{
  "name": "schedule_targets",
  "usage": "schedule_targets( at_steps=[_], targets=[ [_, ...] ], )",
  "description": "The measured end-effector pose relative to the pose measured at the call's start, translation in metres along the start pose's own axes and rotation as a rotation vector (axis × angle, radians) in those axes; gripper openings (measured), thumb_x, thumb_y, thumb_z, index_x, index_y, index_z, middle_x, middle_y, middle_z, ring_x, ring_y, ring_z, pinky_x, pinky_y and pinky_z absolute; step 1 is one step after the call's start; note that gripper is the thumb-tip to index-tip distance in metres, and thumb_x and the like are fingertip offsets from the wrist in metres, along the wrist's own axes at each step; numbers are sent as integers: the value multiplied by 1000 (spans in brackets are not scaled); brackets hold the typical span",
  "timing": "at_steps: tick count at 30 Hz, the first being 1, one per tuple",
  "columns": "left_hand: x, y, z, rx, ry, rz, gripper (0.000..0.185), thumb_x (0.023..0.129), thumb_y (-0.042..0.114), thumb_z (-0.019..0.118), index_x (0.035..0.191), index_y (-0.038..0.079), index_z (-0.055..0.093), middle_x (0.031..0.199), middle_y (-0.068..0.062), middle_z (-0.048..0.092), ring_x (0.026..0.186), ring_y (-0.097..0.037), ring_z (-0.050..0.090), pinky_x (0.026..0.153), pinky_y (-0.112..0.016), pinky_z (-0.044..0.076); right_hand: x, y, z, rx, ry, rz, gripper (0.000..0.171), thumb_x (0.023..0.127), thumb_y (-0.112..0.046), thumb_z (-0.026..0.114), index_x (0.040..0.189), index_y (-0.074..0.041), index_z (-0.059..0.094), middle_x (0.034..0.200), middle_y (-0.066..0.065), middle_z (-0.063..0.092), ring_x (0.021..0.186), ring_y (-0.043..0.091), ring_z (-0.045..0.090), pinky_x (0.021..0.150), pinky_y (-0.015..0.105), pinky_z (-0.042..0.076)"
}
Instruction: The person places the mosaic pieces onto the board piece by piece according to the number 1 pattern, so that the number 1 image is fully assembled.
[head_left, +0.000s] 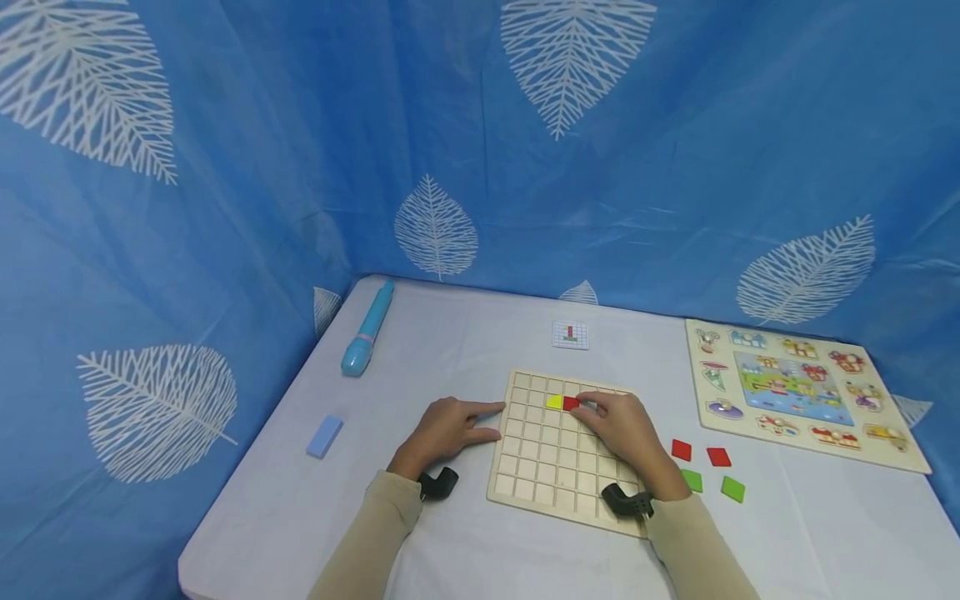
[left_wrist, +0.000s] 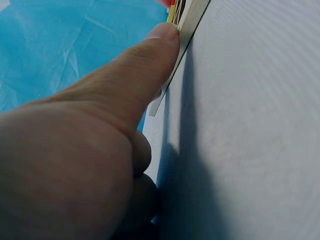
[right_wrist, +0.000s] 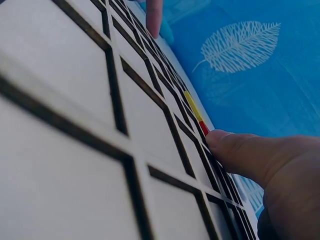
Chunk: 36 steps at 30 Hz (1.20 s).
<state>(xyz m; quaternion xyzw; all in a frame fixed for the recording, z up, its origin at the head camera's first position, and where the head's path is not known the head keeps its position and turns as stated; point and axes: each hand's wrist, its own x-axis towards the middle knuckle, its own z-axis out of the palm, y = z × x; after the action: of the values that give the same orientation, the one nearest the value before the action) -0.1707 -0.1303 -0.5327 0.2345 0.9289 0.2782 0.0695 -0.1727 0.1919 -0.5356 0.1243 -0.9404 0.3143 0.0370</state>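
A wooden grid board (head_left: 555,467) lies flat on the white table (head_left: 465,533). In its second row a yellow tile (head_left: 553,402) sits in a cell, with a red tile (head_left: 570,403) right beside it. My right hand (head_left: 622,429) rests over the board and pinches the red tile's right side with thumb and forefinger. The right wrist view shows one fingertip (right_wrist: 220,140) against the red tile (right_wrist: 204,127), next to the yellow tile (right_wrist: 192,106). My left hand (head_left: 450,427) lies on the table with straight digits against the board's left edge. Its thumb (left_wrist: 150,60) presses the board's rim (left_wrist: 192,20).
Two red tiles (head_left: 681,450) and two green tiles (head_left: 732,488) lie loose right of the board. A small pattern card (head_left: 571,334) lies behind it. An animal peg puzzle (head_left: 802,392) sits at the right, a blue pen-shaped thing (head_left: 367,339) and a blue block (head_left: 324,436) at the left. Blue curtain surrounds the table.
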Motion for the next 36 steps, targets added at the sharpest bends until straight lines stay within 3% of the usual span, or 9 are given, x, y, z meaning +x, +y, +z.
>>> schedule_targets(
  at_steps=[6, 13, 19, 23, 29, 36],
  targets=[
    [0, 0, -1, 8, -3, -2, 55, 90, 53, 73, 140, 32, 65, 53, 11, 40, 48, -4, 30, 49, -23, 29, -1, -1, 1, -20, -5, 6, 36, 93, -35, 77, 118, -9, 77, 51, -10, 38, 50, 8, 32, 54, 30, 33],
    [-1, 3, -2, 0, -6, -5, 54, 90, 52, 73, 140, 32, 65, 53, 11, 39, 49, -4, 30, 50, -23, 29, -3, -1, 0, -24, 3, 12, 37, 92, -35, 78, 119, -8, 77, 50, -9, 38, 53, 10, 33, 65, 34, 40],
    [-1, 4, -3, -3, -8, -10, 55, 90, 52, 74, 140, 31, 65, 53, 11, 39, 49, -5, 29, 50, -23, 28, -4, -1, -1, -6, -2, 19, 37, 93, -35, 77, 119, -8, 77, 51, -9, 36, 51, 9, 31, 57, 30, 35],
    [-2, 3, -3, -7, -6, -20, 55, 90, 52, 74, 140, 31, 65, 54, 10, 39, 49, -5, 29, 50, -23, 29, -5, -3, -5, -8, -6, 14, 33, 93, -33, 77, 117, -10, 78, 50, -10, 39, 54, 10, 36, 60, 31, 39],
    [-2, 2, -2, -8, -3, -28, 55, 89, 53, 74, 140, 32, 65, 53, 10, 39, 49, -5, 30, 50, -24, 29, -14, -6, -22, -12, -10, 34, 28, 94, -34, 77, 114, -15, 79, 52, -9, 36, 50, 9, 32, 52, 30, 33],
    [-1, 2, -2, -8, 1, -14, 55, 89, 53, 73, 140, 32, 65, 53, 10, 40, 49, -5, 30, 50, -24, 29, -28, 0, -41, -45, -8, 54, 26, 94, -34, 76, 111, -15, 80, 54, -7, 36, 51, 11, 32, 52, 30, 31]
  ],
)
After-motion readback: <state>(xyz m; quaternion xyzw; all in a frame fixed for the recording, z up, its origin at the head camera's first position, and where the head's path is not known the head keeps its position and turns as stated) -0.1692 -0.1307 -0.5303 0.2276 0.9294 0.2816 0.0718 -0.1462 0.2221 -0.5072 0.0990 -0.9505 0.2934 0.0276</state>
